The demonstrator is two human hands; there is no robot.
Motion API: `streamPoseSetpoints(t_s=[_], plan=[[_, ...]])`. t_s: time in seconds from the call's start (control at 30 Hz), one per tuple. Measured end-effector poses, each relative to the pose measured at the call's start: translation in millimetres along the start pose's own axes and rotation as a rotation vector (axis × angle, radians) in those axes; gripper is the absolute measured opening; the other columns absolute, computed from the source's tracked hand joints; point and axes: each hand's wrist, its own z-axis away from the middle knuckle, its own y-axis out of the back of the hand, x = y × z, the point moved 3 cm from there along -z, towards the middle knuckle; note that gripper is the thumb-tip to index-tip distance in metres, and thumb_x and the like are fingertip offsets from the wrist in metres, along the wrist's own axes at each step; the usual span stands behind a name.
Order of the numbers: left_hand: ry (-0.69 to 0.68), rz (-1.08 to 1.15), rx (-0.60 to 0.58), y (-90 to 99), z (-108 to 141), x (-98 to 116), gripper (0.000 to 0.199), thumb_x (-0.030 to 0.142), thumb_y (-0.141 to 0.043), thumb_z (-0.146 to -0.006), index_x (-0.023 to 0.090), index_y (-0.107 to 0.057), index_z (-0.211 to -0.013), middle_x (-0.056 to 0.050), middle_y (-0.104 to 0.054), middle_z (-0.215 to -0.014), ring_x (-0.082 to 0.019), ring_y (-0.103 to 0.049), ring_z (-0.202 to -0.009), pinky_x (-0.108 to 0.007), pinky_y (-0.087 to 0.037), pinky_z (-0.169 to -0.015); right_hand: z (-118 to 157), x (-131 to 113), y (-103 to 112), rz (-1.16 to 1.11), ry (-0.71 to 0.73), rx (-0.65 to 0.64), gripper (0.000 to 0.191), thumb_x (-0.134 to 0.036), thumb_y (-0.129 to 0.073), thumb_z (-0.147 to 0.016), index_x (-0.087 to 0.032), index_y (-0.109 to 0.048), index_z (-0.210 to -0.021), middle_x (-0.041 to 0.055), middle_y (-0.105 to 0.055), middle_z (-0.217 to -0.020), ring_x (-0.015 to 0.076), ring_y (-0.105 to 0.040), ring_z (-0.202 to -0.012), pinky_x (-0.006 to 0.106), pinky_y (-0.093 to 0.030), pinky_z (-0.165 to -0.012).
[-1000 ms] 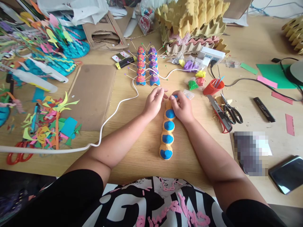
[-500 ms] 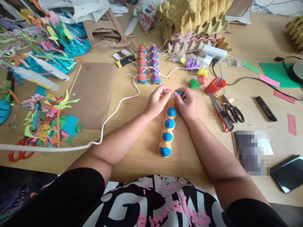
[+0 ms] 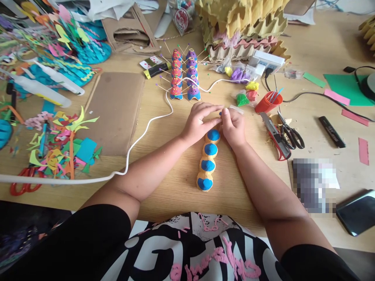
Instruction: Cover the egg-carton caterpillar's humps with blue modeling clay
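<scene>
An orange egg-carton strip (image 3: 202,174) lies lengthwise on the table in front of me, its bumps capped with blue clay. Both hands meet over its far end and hide that part. My right hand (image 3: 234,125) is closed in a pinch, and a speck of blue clay (image 3: 220,113) shows at its fingertips. My left hand (image 3: 200,121) has its fingers stretched towards the right fingertips, thumb and forefinger apart. Beyond the hands stand a red-and-blue egg-carton strip (image 3: 176,78) and a purple-and-blue one (image 3: 192,78), both with sticks poking out.
A white cord (image 3: 146,134) crosses the table on the left, beside a cardboard sheet (image 3: 114,113) and paper scraps (image 3: 63,144). To the right are an orange cup (image 3: 265,103), a box cutter (image 3: 275,136), scissors (image 3: 290,134) and a phone (image 3: 357,212). Egg trays (image 3: 243,23) are stacked behind.
My left fingers have straightened and reached right to the right hand's fingertips. The right hand has turned with its thumb up, and less blue clay shows. The view has shifted slightly.
</scene>
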Motion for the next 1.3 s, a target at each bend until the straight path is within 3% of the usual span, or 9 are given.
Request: streamPoseSetpoints(t_s=[0.2,0.37,0.53,0.67,0.83,0.93,1.03,1.13,1.3], plan=[[-0.004,0.003,0.027,-0.1,-2,1,0.039,0.059,-0.066,-0.107,0.027,-0.087,-0.114,-0.004,-0.083,-0.111,-0.022,-0.074,-0.114,-0.042,-0.056,-0.110,3,-5,0,-0.039,-0.015,-0.083,0.083,-0.093,-0.037,-0.101,-0.025,-0.049,-0.056,0.0015,-0.052,-0.060,0.0156,-0.051,-0.063,0.038,-0.047,-0.071],[-0.011,0.031,0.142,0.8,-1,0,0.033,0.055,-0.071,-0.105,0.026,-0.086,-0.106,-0.002,-0.082,-0.102,-0.019,-0.075,-0.105,-0.039,-0.057,-0.104,3,-6,0,-0.061,0.012,-0.065,0.079,-0.094,-0.043,-0.099,-0.023,-0.058,-0.066,0.0016,-0.057,-0.069,0.0171,-0.057,-0.071,0.038,-0.049,-0.076],[0.016,0.070,0.114,0.2,1,-4,0.030,0.047,-0.074,-0.105,0.026,-0.083,-0.124,-0.004,-0.083,-0.114,-0.019,-0.075,-0.114,-0.036,-0.056,-0.109,1,0,-3,-0.117,-0.060,-0.039,0.075,-0.095,-0.061,-0.089,-0.022,-0.061,-0.073,-0.0003,-0.059,-0.072,0.0150,-0.052,-0.070,0.033,-0.043,-0.069],[0.087,0.125,0.042,-1.1,2,-3,0.044,0.047,-0.077,-0.103,0.027,-0.076,-0.142,-0.006,-0.083,-0.124,-0.020,-0.075,-0.121,-0.036,-0.054,-0.115,1,1,-3,-0.122,-0.068,0.001,0.074,-0.094,-0.063,-0.089,-0.022,-0.061,-0.073,-0.0011,-0.058,-0.070,0.0144,-0.051,-0.069,0.032,-0.042,-0.068],[0.302,0.273,0.008,-2.6,1,5,0.052,0.066,-0.062,-0.107,0.023,-0.079,-0.130,-0.011,-0.083,-0.131,-0.020,-0.078,-0.117,-0.031,-0.061,-0.095,1,0,-2,-0.196,-0.142,0.015,0.078,-0.097,-0.065,-0.084,-0.022,-0.056,-0.063,-0.0037,-0.049,-0.061,0.0116,-0.042,-0.060,0.031,-0.038,-0.063],[0.388,0.356,0.006,-3.9,1,7,0.059,0.073,-0.057,-0.107,0.022,-0.078,-0.128,-0.010,-0.084,-0.123,-0.019,-0.080,-0.111,-0.032,-0.062,-0.097,1,-2,-2,-0.204,-0.181,0.015,0.080,-0.098,-0.062,-0.086,-0.022,-0.057,-0.059,-0.0046,-0.045,-0.055,0.0106,-0.038,-0.056,0.031,-0.037,-0.060],[0.343,0.340,-0.011,-6.2,1,8,0.058,0.071,-0.066,-0.103,0.022,-0.077,-0.132,-0.011,-0.083,-0.128,-0.019,-0.078,-0.110,-0.028,-0.061,-0.086,1,-8,-4,-0.195,-0.173,-0.015,0.083,-0.099,-0.058,-0.087,-0.022,-0.054,-0.055,-0.0036,-0.045,-0.053,0.0106,-0.038,-0.054,0.031,-0.037,-0.059],[0.244,0.279,-0.008,-7.0,0,10,0.044,0.056,-0.076,-0.101,0.022,-0.080,-0.129,-0.009,-0.083,-0.119,-0.018,-0.076,-0.106,-0.027,-0.059,-0.082,1,-11,-5,-0.193,-0.179,-0.032,0.086,-0.103,-0.056,-0.083,-0.023,-0.045,-0.052,-0.0034,-0.043,-0.052,0.0102,-0.035,-0.053,0.031,-0.035,-0.055],[0.215,0.208,0.014,-2.5,-2,13,0.028,0.048,-0.077,-0.101,0.023,-0.085,-0.111,-0.007,-0.085,-0.108,-0.018,-0.077,-0.102,-0.032,-0.060,-0.091,3,-10,-4,-0.196,-0.209,-0.072,0.089,-0.107,-0.054,-0.079,-0.024,-0.044,-0.050,-0.0027,-0.042,-0.049,0.0111,-0.037,-0.052,0.031,-0.032,-0.053]])
